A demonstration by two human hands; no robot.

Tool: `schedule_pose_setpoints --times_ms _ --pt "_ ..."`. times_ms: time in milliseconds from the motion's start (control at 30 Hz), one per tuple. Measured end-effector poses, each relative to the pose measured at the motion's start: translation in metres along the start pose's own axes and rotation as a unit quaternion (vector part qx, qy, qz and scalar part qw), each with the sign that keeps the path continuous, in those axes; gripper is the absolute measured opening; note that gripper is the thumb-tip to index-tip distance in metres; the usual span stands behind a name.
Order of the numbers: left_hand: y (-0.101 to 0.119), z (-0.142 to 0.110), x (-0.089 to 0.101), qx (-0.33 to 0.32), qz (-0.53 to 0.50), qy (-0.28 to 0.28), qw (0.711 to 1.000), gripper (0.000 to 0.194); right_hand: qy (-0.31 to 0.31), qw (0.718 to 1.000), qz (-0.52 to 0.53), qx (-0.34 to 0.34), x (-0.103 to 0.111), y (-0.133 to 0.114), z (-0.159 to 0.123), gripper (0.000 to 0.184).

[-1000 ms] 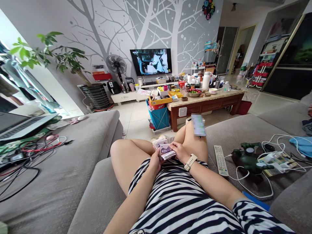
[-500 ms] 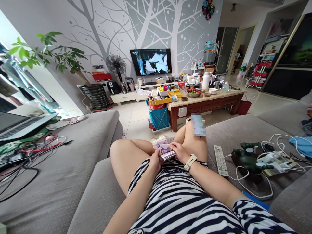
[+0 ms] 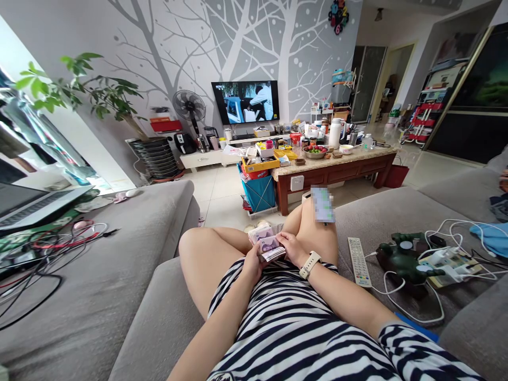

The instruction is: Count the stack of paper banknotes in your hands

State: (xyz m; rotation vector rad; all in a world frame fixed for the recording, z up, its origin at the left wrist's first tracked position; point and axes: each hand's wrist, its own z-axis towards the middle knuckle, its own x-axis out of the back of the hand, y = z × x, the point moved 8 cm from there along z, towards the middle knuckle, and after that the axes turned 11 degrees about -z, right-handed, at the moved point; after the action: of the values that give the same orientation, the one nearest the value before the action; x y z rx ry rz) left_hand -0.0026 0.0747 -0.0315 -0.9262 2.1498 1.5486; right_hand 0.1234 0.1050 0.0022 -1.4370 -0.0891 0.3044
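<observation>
1. Gripping purple paper banknotes, too overlapped to count, at the lap: two hands, left hand and right hand.
2. One cream-coloured wristband circles the right wrist.
3. One long white remote control lies rightward.

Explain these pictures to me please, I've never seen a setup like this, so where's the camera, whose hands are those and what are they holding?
There is no machine here: the pictures come from one camera worn on a person's head, looking forward and down. So the left hand and right hand are the wearer's own. Both hold purple banknotes above the lap; how many is hard to tell.

The wearer sits on a grey sofa. What looks like a phone, its screen blurred out, rests on the right leg. To the right lie a remote control and a power strip. Farther ahead are a crowded low table and a television.
</observation>
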Motion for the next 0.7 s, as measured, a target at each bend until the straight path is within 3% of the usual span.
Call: schedule_pose_setpoints --times_ms 167,533,700 --pt "-0.006 0.009 0.002 0.003 -0.020 -0.022 1.000 0.036 -0.031 0.999 0.016 -0.025 -0.006 0.003 0.000 0.037" --pt "-0.003 0.000 -0.002 0.012 -0.015 -0.017 1.000 0.032 0.051 0.997 -0.061 0.002 0.009 0.005 0.002 0.042" --pt "-0.002 0.000 -0.002 0.002 0.001 -0.037 0.999 0.030 0.052 0.996 -0.072 0.009 0.011 0.009 0.005 0.036"
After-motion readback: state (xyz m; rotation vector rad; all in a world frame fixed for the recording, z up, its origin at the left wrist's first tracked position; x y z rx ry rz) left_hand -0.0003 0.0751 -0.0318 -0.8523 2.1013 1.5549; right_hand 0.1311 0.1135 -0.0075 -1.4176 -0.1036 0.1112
